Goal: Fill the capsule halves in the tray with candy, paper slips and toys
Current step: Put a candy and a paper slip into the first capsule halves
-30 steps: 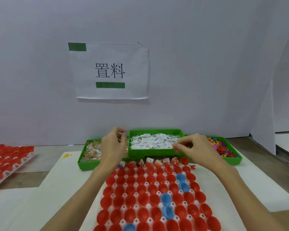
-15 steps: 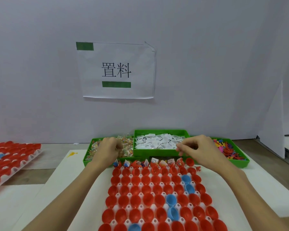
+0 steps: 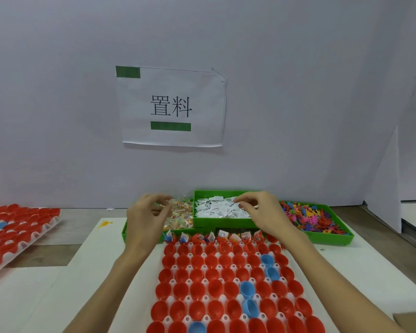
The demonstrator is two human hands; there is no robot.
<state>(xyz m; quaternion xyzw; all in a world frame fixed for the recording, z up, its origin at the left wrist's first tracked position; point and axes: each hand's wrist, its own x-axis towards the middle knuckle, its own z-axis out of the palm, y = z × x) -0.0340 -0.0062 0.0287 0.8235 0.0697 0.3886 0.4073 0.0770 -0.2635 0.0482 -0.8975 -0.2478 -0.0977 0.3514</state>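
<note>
While both hands' grip state is unclear | tray (image 3: 203,269): red and blue capsule halves, far row filled

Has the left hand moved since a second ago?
Yes. The left hand has gone from the middle bin's left edge leftward, over the candy bin.

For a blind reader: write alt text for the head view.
A person's left hand reaches into a green bin of wrapped candy while the right hand picks at paper slips in the middle bin. Nearer lies a tray of red and blue capsule halves, only its far row filled.
</note>
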